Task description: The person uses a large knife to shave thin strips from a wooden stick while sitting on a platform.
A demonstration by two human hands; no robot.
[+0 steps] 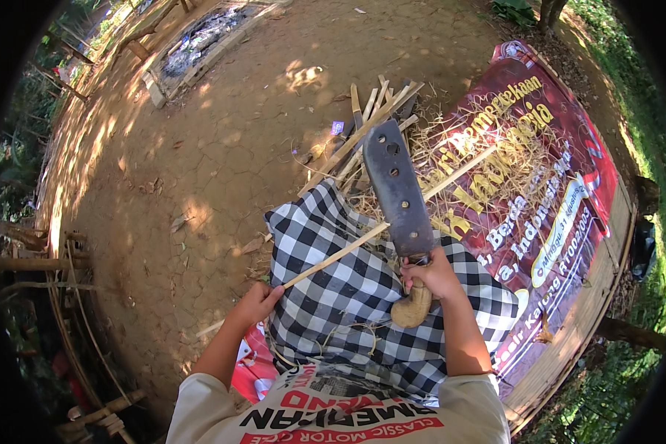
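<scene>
My left hand [257, 303] grips the near end of a long thin bamboo strip [392, 220] that slants up to the right across my lap. My right hand [431, 275] holds the wooden handle [413, 307] of a broad dark cleaver [397, 189] with holes in its blade. The blade points away from me and lies across the strip near its middle. A black-and-white checked cloth [333, 281] covers my legs beneath both hands.
A pile of bamboo sticks [366, 122] and pale shavings [488, 159] lies ahead on a red printed banner [547, 214] spread over a wooden platform [592, 303]. Bare earth [200, 163] stretches left. A framed ash bed [200, 41] sits far left. Bamboo poles [44, 263] stand at left.
</scene>
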